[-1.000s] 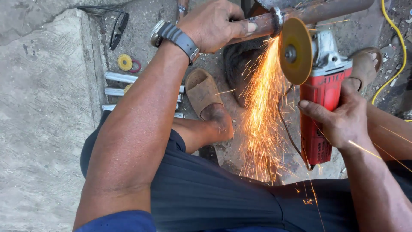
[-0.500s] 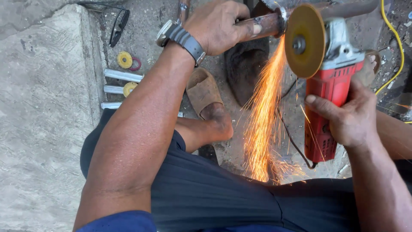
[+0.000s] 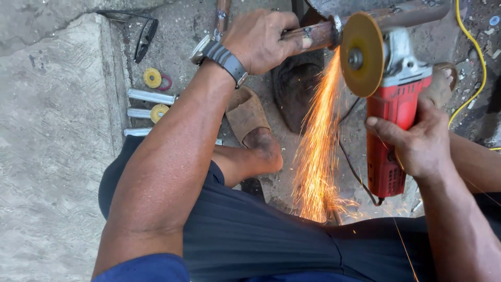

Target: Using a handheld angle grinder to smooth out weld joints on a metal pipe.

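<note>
My left hand [image 3: 261,39], with a grey watch on the wrist, grips a rusty metal pipe [image 3: 313,34] that runs across the top of the view. My right hand [image 3: 417,141] holds the red body of an angle grinder [image 3: 391,120]. Its yellowish cutting disc [image 3: 360,55] bites into the pipe just right of my left hand. A stream of orange sparks [image 3: 318,146] falls from the cut down toward my dark shorts. My foot in a brown sandal [image 3: 250,117] rests on the ground below the pipe.
A raised concrete slab [image 3: 52,146] fills the left side. Beside it lie short silver tubes [image 3: 151,96], yellow discs [image 3: 153,78] and dark glasses [image 3: 146,36]. A yellow cable [image 3: 472,68] curves along the right edge. The grinder's black cord [image 3: 355,172] trails under the tool.
The pipe, the grinder and both hands sit a little further right and higher in view. The disc keeps cutting and the sparks keep falling.
</note>
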